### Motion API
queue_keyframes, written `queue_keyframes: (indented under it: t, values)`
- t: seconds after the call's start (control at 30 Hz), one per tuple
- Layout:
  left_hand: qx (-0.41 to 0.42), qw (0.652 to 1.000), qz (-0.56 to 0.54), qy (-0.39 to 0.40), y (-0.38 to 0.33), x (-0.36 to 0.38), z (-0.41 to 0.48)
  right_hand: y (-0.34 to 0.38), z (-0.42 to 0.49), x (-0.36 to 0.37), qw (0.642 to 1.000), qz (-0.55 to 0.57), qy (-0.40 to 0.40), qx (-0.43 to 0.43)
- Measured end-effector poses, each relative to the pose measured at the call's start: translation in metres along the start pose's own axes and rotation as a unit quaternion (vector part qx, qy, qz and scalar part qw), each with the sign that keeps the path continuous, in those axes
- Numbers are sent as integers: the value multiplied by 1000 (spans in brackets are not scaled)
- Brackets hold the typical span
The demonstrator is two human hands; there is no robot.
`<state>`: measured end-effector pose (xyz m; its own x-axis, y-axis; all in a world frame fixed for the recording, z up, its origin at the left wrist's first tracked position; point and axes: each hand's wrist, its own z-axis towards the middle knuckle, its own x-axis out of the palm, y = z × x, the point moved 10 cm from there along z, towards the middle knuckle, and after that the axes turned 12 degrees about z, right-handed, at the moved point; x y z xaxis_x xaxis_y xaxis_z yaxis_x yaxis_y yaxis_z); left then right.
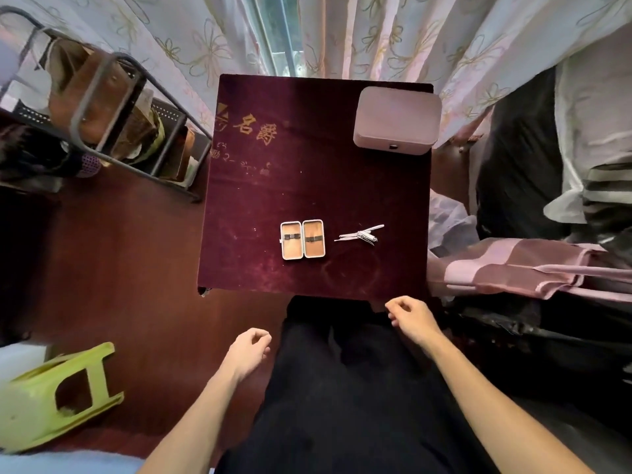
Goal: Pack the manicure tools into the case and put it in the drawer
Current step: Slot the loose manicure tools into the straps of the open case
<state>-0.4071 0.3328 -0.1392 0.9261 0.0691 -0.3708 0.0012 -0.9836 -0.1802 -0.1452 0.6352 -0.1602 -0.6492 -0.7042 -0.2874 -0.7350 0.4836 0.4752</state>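
Note:
A small white case [302, 239] lies open flat on the dark red table [260, 200], showing two tan halves with dark elastic bands and nothing in them. To its right rests a little heap of silver manicure tools [360, 234]. My left hand [249, 354] hovers below the table's near edge, over my lap, fingers loosely curled and holding nothing. My right hand [412, 319] is just past the near edge at the right, fingers also loosely curled and bare. No drawer is visible.
A closed pink box [396, 119] with a small dark clasp sits at the table's far right corner. A metal rack [102, 107] with bags stands left, a green plastic stool [51, 395] lies tipped at lower left, folded cloth [513, 268] at right, curtains behind.

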Motion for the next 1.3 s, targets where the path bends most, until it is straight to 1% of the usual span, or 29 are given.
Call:
queue_keyframes:
  t: [0.1,0.17,0.23,0.3,0.4,0.5,0.63,0.7,0.8,1.07,1.2,1.3]
  values:
    - [38,997,61,-33,-36,-16,32,7,23,12,1000,8,-18,-1]
    - [84,991,85,-68,-67,-28,52,14,38,20,999,22,-38,-6]
    - [145,974,134,-115,-96,-36,76,21,58,30,997,40,-64,-23]
    - [202,946,192,-166,-121,-41,102,33,78,39,993,54,-93,-54]
    - [250,921,203,-221,-140,-44,153,56,111,56,980,49,-130,-143]
    - [263,899,209,-279,-143,-43,189,73,132,75,965,46,-140,-218]
    - [285,851,263,-355,-149,-30,206,77,152,94,949,24,-146,-279]
    - [292,834,269,-384,-148,-28,209,73,157,100,941,-2,-160,-299]
    - [305,822,270,-397,-149,-25,208,72,160,101,929,-36,-181,-321]
    - [344,800,271,-411,-165,-14,208,84,160,95,890,-88,-202,-399]
    - [342,767,297,-454,-172,-5,202,88,160,92,882,-90,-200,-417]
    - [337,760,299,-468,-170,-5,203,90,162,93,884,-84,-197,-415]
